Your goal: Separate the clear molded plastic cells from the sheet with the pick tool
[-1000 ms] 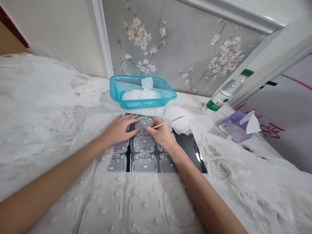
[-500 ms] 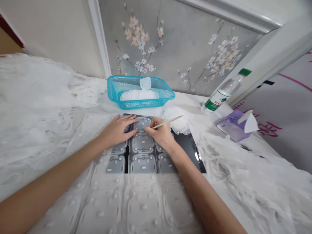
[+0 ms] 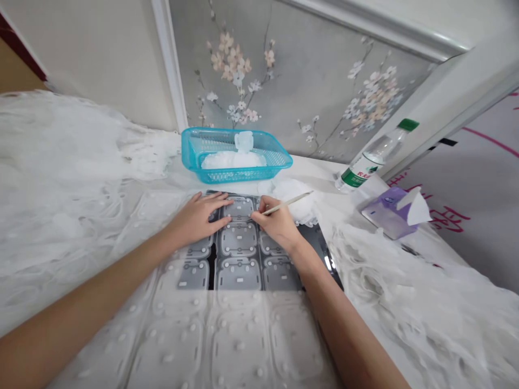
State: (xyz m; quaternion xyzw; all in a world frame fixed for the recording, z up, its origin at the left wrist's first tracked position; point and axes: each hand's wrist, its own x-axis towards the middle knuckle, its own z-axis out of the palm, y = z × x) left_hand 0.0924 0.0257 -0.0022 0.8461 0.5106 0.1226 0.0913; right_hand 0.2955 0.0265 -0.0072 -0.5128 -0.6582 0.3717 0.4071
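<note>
My left hand [image 3: 198, 217] lies flat with its fingers spread on a translucent plastic sheet [image 3: 239, 231] of rounded-square pieces in rows. Beside it, my right hand [image 3: 280, 222] is closed in a pen grip around a slim, pale, pen-like tool [image 3: 291, 202]. The lower end of this tool meets the sheet near a gap between two pieces; its tip is too small to make out. Under part of the sheet lies a glossy black board [image 3: 314, 246]. A pile of loose white pieces [image 3: 298, 201] sits just beyond my right hand.
Behind the board stands a blue plastic basket [image 3: 243, 175] holding white pieces. A green-capped water bottle [image 3: 360, 167] and a purple tissue box [image 3: 391, 213] are at the right. Heaps of thin white scraps [image 3: 81, 140] cover the left side, with more scraps [image 3: 430, 308] at the right.
My right hand and the tool have shifted slightly to the right along the sheet. My left hand stays pressed in place. The camera view has moved a little.
</note>
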